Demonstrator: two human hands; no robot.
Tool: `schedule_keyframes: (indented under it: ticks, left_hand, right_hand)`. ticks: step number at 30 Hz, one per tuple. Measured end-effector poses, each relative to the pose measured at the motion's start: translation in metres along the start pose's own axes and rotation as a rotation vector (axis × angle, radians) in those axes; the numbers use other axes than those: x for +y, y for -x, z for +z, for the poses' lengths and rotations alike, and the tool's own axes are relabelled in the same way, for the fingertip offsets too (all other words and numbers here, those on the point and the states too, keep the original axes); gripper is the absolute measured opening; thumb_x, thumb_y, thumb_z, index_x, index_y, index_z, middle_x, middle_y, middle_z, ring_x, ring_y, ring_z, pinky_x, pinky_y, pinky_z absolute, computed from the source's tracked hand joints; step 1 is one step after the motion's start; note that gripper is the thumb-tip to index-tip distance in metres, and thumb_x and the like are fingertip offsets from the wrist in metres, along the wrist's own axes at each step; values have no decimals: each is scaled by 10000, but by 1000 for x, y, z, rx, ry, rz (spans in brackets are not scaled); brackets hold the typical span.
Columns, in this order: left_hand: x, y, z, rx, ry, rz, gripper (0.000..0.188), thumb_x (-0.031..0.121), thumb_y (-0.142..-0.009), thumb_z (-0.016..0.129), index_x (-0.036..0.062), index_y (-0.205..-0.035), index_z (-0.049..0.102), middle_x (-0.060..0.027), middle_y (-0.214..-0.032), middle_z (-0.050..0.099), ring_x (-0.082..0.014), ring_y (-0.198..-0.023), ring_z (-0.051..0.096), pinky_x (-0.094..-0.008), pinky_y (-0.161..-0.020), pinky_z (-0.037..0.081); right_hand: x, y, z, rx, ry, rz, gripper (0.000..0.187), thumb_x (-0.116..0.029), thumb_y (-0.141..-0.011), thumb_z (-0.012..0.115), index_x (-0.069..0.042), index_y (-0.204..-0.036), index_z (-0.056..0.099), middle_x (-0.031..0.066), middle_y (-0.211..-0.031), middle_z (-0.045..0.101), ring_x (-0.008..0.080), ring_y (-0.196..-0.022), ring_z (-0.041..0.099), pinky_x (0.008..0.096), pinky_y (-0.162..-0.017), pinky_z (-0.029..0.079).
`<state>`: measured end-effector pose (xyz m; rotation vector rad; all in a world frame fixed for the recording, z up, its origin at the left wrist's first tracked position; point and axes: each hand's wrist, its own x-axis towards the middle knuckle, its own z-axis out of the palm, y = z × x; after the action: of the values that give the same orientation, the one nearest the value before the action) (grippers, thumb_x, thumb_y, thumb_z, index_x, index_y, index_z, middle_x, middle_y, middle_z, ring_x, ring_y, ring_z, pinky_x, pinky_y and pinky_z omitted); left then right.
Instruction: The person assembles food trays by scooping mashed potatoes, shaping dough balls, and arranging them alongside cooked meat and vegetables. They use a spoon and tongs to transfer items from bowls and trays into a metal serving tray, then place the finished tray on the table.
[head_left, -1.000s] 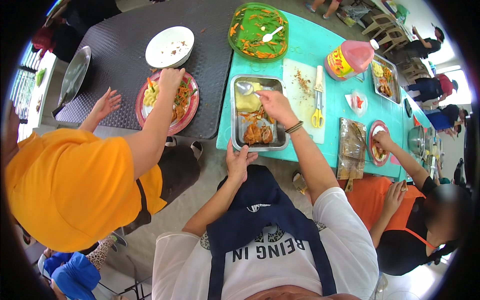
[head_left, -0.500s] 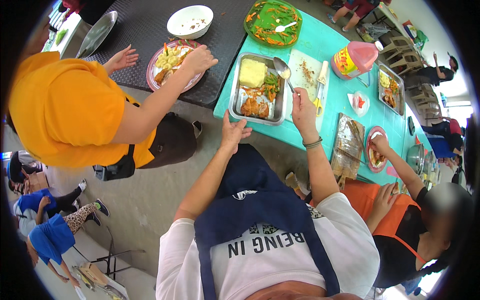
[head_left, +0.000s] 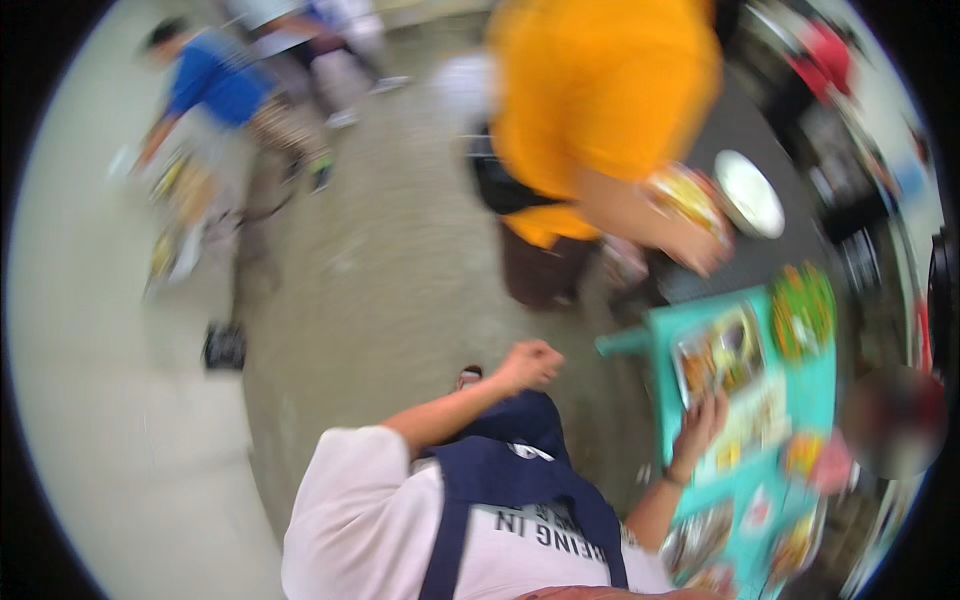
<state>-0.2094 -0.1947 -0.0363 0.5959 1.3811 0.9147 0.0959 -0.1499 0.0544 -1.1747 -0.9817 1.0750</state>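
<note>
- In the head view, lots of things look blurry.
- The left hand [head_left: 530, 366] is up in the air over the floor [head_left: 380, 290], in front of the blue apron [head_left: 520, 480]. Its fingers are curled in like a loose fist, and I see nothing in them.
- The right hand [head_left: 704, 422] is at the edge of a metal tray [head_left: 677, 362]. Its fingers are bent, but it is too blurry to tell if they are pinching something.
- There is a dark band [head_left: 676, 477] around the right wrist.
- The metal tray sits on the blue-green counter [head_left: 735, 487], near its corner. It has orange, yellow and green food in it.
- A white board [head_left: 765, 405] lies just beside the tray, with yellow scissors [head_left: 727, 457] on it.
- A green tray [head_left: 800, 320] with bits of orange on it is at the far side of the same counter.
- A pink bottle [head_left: 831, 466] with a yellow label is past the white board.
- Another person in a yellow-orange shirt [head_left: 605, 90] stands by the dark counter [head_left: 757, 262]. That person's hand [head_left: 708, 252] is at a plate of food [head_left: 712, 190], and a white bowl [head_left: 750, 195] is next to the plate.
- Well away, a person in a blue shirt [head_left: 215, 78] is leaning.
</note>
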Motion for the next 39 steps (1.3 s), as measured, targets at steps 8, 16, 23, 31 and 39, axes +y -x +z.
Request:
schedule_keyframes:
  ticks: [8,16,23,31,39]
  left_hand:
    - [-11,88,-138,245,318,225,193,194,-869,626,9,-919,603,-67,-832,627,-152,-769,636,-300,-656,547]
    - [-98,247,-409,908,-38,387,235,162,-814,667,16,-995,630,-45,-833,638,-133,-763,625,-286,-710,528]
    - [-100,365,-612,1156,319,486,203,132,-838,652,-4,-987,629,-26,-800,641,-91,-723,593,-247,-672,497]
    - [-77,401,-816,1221,411,579,166,126,-882,610,-11,-975,623,-29,-791,625,-89,-692,587,-230,-642,499]
    - [-57,436,-1049,1442,91,393,181,162,-840,654,-7,-903,665,-23,-721,633,-85,-661,598,-231,-615,486]
  right_hand:
    - [18,93,214,-944,120,90,170,-123,-951,479,-13,-1045,569,-62,-604,390,10,-471,313,170,-408,215]
    - [13,283,497,-1378,-73,261,179,-113,-975,431,-13,-1081,534,-25,-638,436,48,-505,373,200,-448,287]
    - [16,410,727,-1711,85,-65,189,-118,-973,450,-18,-1075,573,-14,-692,509,57,-524,436,198,-473,357]
    - [43,508,1003,-1588,27,-674,155,-76,-924,494,-3,-1037,570,35,-691,545,122,-609,510,273,-564,415]
    - [136,585,1200,-1560,430,-676,122,-126,-884,513,-38,-951,565,184,-748,620,360,-697,607,432,-615,462]
